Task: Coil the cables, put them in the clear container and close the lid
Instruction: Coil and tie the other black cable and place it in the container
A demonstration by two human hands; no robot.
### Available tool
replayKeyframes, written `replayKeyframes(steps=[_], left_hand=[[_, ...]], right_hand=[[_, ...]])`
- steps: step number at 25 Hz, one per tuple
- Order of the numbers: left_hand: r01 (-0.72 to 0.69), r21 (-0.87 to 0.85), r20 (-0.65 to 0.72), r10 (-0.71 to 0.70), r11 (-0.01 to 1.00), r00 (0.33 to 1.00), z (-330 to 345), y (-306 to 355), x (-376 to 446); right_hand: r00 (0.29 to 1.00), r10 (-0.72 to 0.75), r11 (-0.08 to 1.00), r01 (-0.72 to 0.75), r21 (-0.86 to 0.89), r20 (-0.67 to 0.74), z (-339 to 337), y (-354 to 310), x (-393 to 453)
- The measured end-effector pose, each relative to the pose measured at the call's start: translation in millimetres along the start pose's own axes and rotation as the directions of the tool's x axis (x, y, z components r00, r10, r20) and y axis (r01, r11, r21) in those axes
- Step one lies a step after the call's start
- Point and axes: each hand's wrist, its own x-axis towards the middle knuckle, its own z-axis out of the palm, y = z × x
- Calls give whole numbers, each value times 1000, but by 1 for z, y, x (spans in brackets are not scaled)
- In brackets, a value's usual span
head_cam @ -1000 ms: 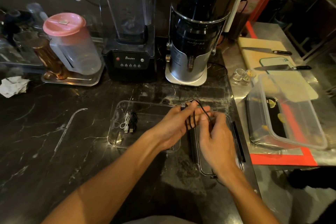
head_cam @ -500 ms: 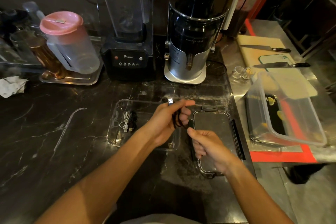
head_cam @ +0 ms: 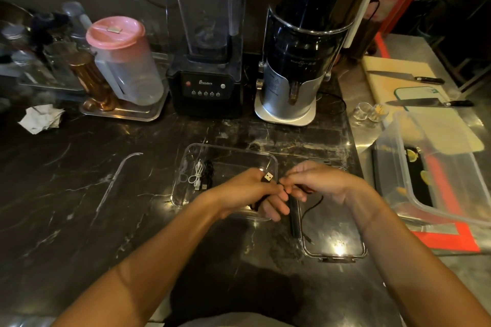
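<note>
My left hand (head_cam: pixel 249 194) grips a bundle of black cable (head_cam: pixel 312 207) over the right end of the clear container (head_cam: pixel 228 152); the cable's USB plug (head_cam: pixel 267 177) sticks up above my fingers. My right hand (head_cam: pixel 318 180) pinches the same cable right beside the left hand, and the loose tail hangs down over the clear lid (head_cam: pixel 333 241), which lies flat to the right of the container. Inside the container, at its left end, lie a coiled white cable (head_cam: pixel 196 175) and a coiled black cable (head_cam: pixel 208 174).
A blender (head_cam: pixel 206 61) and a juicer (head_cam: pixel 297 61) stand behind the container. A pink-lidded jug (head_cam: pixel 119 58) sits on a metal tray at left, near crumpled paper (head_cam: pixel 41 118). At right are a large plastic tub (head_cam: pixel 425 172), a cutting board and two knives (head_cam: pixel 425 102).
My right hand rose from the lid to meet the left hand and now pinches the cable. The left hand turned, so the plug points up to the right; a tail hangs loose.
</note>
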Motion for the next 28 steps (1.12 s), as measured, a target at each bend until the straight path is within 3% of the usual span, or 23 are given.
replayKeyframes(steps=[3, 7, 10, 12, 15, 19, 22, 28], left_hand=[[-7, 64, -173, 18, 998, 985, 3, -8, 7], [-121, -69, -422, 81, 990, 903, 7, -8, 7], [-176, -166, -560, 54, 970, 827, 16, -9, 12], [-260, -365, -563, 10, 894, 827, 15, -8, 16], [-358, -648, -464, 25, 672, 886, 4, -2, 17], [-376, -682, -431, 71, 628, 900, 0, 2, 14], [-387, -707, -431, 73, 592, 900, 3, 1, 16], [-483, -738, -527, 44, 471, 849, -11, 2, 16]], right_hand=[[987, -1, 998, -10, -69, -161, 20, -8, 2], [932, -55, 988, 104, 118, -359, 52, -11, 0], [921, -54, 956, 159, 246, -386, 77, -7, -8], [944, -54, 944, 154, 291, -326, 90, 1, -15], [975, -65, 917, 143, 373, -214, 99, 17, -23], [974, -41, 969, 94, 229, -224, 98, 42, -21], [968, 9, 948, 71, 310, -249, 98, 53, -18], [845, -18, 890, 257, 377, -534, 100, 56, -16]])
